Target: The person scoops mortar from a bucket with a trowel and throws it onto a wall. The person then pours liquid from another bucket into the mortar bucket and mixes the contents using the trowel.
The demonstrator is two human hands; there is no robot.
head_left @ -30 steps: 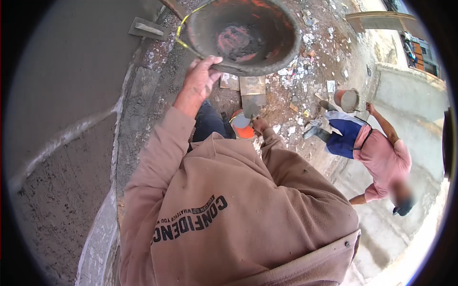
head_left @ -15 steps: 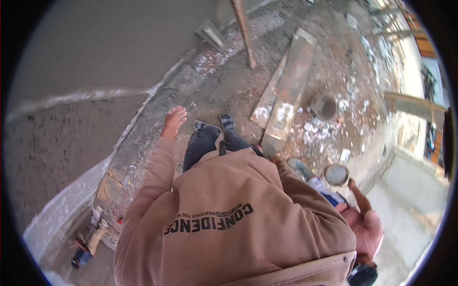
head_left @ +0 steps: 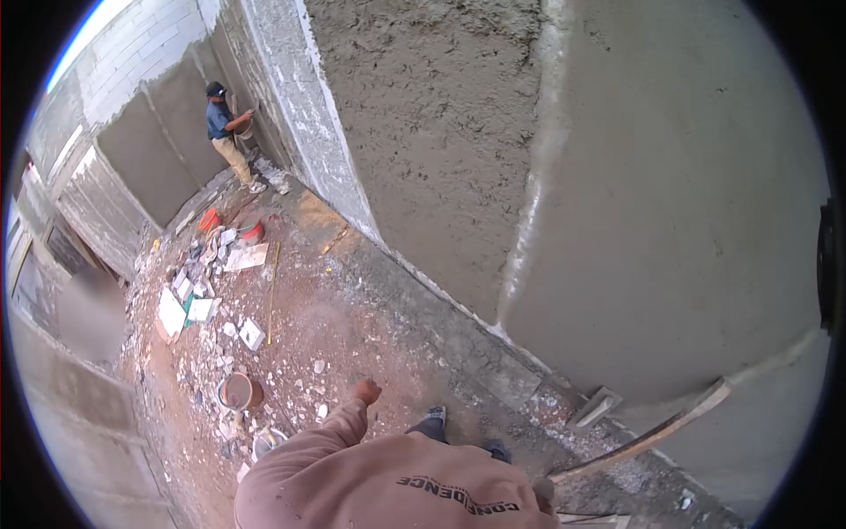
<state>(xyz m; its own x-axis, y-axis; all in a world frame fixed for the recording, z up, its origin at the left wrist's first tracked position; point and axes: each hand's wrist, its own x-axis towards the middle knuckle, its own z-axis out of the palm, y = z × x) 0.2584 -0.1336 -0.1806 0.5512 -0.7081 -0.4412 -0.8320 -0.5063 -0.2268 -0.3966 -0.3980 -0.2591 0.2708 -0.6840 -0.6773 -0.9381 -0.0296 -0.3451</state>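
I see the left hand (head_left: 368, 391) with fingers loosely curled, apparently empty, the right hand hidden, and the brown bucket (head_left: 256, 393) left of those fingers; firm footing amid rubble (head_left: 251, 334) seems advisable.

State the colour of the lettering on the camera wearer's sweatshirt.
The lettering is black, on a brownish-pink sweatshirt; the head view shows it best.

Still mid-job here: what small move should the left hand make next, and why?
Probably reach for the float at the foot of the plastered wall: the left hand appears empty, and the wall's left section looks rougher.
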